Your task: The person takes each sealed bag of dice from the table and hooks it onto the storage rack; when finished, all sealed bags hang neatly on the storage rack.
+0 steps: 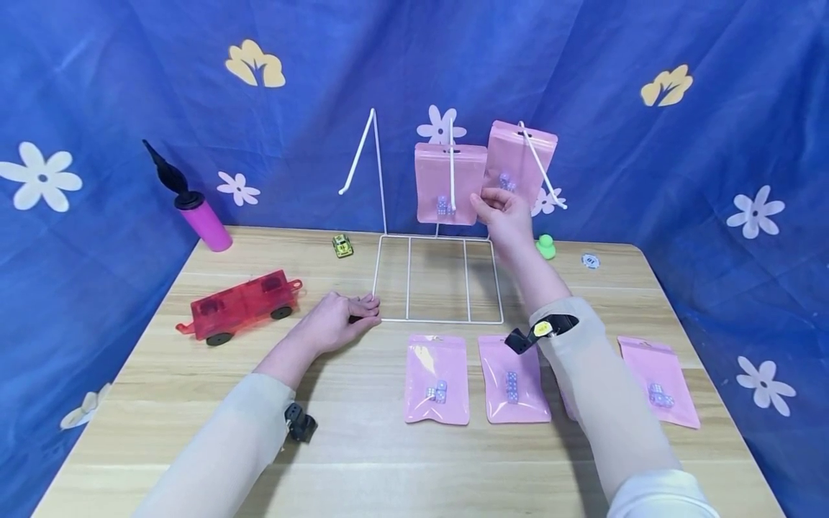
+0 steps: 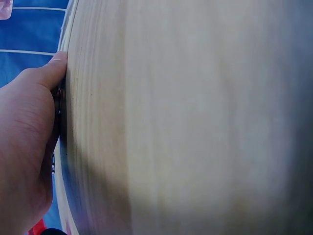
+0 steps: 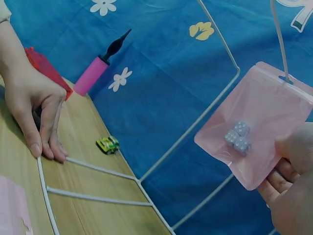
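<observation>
A white wire display rack (image 1: 440, 321) stands on the table with three upright hooks. At its front left corner, the left hand (image 1: 340, 319) holds the base wire between thumb and fingers. A pink zip bag with dice (image 1: 430, 176) hangs on the middle hook, the wire passing through its hole. The right hand (image 1: 508, 219) pinches that bag's lower right edge; in the right wrist view, the dice (image 3: 237, 138) show through it. Behind the right hand, another pink bag (image 1: 537, 147) hangs on the right hook. The left hook (image 1: 356, 162) carries nothing.
Several pink dice bags (image 1: 437, 367) lie along the table's front right, one mostly hidden under the right arm. A red toy wagon (image 1: 242, 306), pink pump (image 1: 206, 224) and yellow toy car (image 1: 342, 246) are at left. A green duck (image 1: 545, 247) and round chip (image 1: 590, 260) sit back right.
</observation>
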A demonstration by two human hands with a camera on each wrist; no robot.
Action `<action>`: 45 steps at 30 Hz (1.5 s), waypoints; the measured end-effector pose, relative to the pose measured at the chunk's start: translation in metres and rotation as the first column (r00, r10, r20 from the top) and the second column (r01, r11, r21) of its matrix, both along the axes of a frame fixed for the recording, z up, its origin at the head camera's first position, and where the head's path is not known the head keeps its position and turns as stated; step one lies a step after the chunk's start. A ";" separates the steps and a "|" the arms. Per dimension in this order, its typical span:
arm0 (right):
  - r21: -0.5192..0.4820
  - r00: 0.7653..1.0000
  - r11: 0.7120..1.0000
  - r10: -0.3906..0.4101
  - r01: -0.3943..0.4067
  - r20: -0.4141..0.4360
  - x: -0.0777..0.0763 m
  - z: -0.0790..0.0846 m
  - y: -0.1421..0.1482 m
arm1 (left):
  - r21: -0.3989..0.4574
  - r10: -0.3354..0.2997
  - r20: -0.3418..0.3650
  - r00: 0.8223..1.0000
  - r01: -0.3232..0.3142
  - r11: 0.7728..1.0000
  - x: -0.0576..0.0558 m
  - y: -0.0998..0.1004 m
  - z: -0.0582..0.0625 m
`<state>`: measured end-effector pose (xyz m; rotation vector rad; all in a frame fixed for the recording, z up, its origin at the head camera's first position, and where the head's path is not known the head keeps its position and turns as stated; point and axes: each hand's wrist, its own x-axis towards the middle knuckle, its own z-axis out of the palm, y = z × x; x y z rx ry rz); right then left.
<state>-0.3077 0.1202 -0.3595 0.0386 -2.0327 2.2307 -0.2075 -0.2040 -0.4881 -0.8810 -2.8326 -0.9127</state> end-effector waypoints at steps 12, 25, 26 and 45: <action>0.253 0.989 0.962 0.125 -0.100 -0.084 0.035 -0.004 0.059 | -0.023 0.013 0.001 1.000 -0.013 1.000 -0.001 -0.002 -0.002; 0.479 0.980 0.865 0.193 -0.148 -0.047 0.102 0.001 0.139 | -0.015 0.011 0.000 1.000 -0.011 1.000 0.000 -0.005 -0.002; 0.496 0.979 0.856 0.197 -0.147 -0.051 0.107 0.001 0.145 | -0.013 0.011 0.001 1.000 -0.011 1.000 0.000 -0.005 -0.002; 0.573 0.991 0.819 -0.057 -0.024 0.122 0.184 -0.040 0.294 | -0.012 0.004 0.002 1.000 -0.004 1.000 -0.002 0.000 -0.002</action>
